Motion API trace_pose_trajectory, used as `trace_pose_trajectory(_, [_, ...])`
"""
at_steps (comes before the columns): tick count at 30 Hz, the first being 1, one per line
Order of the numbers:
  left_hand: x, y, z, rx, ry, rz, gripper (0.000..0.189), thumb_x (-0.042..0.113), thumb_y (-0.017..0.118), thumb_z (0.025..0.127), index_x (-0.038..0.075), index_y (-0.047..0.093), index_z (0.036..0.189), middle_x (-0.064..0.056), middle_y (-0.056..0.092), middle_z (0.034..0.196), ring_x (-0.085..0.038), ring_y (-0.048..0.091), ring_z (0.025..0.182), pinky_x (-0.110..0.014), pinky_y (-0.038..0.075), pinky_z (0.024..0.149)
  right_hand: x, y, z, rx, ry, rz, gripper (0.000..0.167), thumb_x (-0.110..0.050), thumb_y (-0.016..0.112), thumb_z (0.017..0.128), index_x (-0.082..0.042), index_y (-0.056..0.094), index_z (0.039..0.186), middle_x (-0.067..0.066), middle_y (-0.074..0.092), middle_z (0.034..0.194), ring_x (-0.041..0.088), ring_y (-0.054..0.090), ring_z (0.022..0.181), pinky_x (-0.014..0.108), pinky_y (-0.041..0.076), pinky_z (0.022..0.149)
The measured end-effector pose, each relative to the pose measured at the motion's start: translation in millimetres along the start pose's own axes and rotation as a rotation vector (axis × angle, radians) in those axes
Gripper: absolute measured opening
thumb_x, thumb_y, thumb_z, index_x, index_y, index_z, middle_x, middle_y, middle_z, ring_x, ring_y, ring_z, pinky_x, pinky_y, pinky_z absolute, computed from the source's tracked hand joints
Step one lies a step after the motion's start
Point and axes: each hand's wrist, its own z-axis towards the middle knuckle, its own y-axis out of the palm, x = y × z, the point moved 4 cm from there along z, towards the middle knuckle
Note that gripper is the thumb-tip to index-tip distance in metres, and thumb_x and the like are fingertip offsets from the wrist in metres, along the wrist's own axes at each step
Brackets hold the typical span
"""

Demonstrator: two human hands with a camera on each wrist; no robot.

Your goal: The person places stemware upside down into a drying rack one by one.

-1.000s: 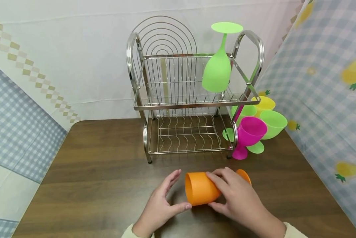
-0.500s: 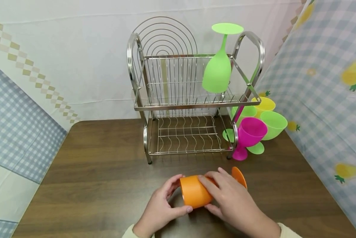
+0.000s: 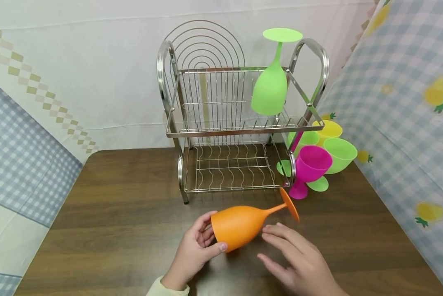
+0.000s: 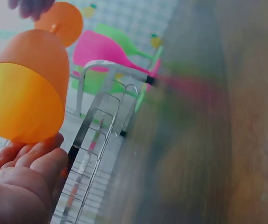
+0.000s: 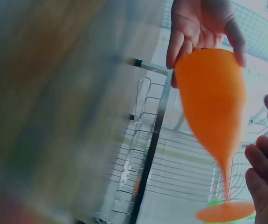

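In front of the rack (image 3: 234,132), the left hand (image 3: 191,255) has its fingers gripping the tilted orange goblet (image 3: 240,226) at the rim (image 3: 218,231), the right hand (image 3: 299,263) just beside, fingers free, with worktop (image 3: 114,230) stretching wide leftward!

The orange goblet (image 3: 240,226) is of one colour outside, with a deep, smooth, rounded bowl, a slender stem and a flat, round foot. It is tipped on its side over the near part of the table (image 3: 114,234), its mouth facing left, its stem and foot pointing right and far. The left hand (image 3: 194,251) grips the bowl at the rim; the inner wall, in the left wrist view, appears yellower.
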Motion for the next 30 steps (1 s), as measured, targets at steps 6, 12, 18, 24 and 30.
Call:
trace_pose_trajectory(6, [4.9,4.2,-2.6,-0.093,0.043,-0.284,0.068,-0.001,0.075,0.086,-0.008,0.040,0.144,-0.017,0.057,0.134,-0.026,0.064,0.115,-0.036,0.057,0.096,7.5,3.8,-22.0,0.045,0.314,0.306,0.036,-0.007,0.083,0.083,0.006,0.068,0.113,0.010,0.071,0.112,0.018,0.067,0.106,0.019,0.049,0.102])
trace_pose_trajectory(12, [5.7,16.4,-8.5,-0.192,0.005,-0.451,0.060,0.006,0.072,0.092,0.000,0.042,0.143,-0.013,0.056,0.136,-0.023,0.061,0.117,-0.036,0.053,0.102,12.5,18.1,-40.0,0.001,0.863,0.764,0.075,0.017,0.074,0.079,0.013,0.037,0.144,0.000,0.057,0.141,0.010,0.057,0.127,0.020,0.044,0.106])
trace_pose_trajectory(18, [1.2,26.2,-11.9,-0.249,-0.047,-0.513,0.061,0.008,0.072,0.092,0.001,0.041,0.144,-0.011,0.055,0.136,-0.021,0.059,0.118,-0.034,0.052,0.103,7.9,31.2,-36.2,0.022,0.982,0.924,0.076,0.011,0.073,0.084,0.013,0.031,0.147,0.004,0.056,0.142,0.014,0.055,0.129,0.023,0.046,0.107])
trace_pose_trajectory(24, [-2.6,29.5,-12.0,-0.261,-0.067,-0.516,0.066,0.009,0.074,0.091,0.003,0.039,0.146,-0.008,0.054,0.136,-0.019,0.058,0.119,-0.034,0.052,0.103,8.5,36.3,-33.4,0.062,0.968,0.946,0.068,0.014,0.071,0.083,0.006,0.041,0.144,0.013,0.059,0.135,0.018,0.061,0.121,0.027,0.051,0.102])
trace_pose_trajectory(30, [-2.9,27.9,-10.5,-0.279,-0.029,-0.479,0.067,0.012,0.075,0.091,0.001,0.039,0.146,-0.010,0.054,0.137,-0.020,0.059,0.121,-0.034,0.052,0.103,11.6,34.8,-31.5,0.044,0.949,0.924,0.067,0.015,0.072,0.083,0.006,0.043,0.142,0.014,0.061,0.132,0.020,0.063,0.117,0.028,0.053,0.099])
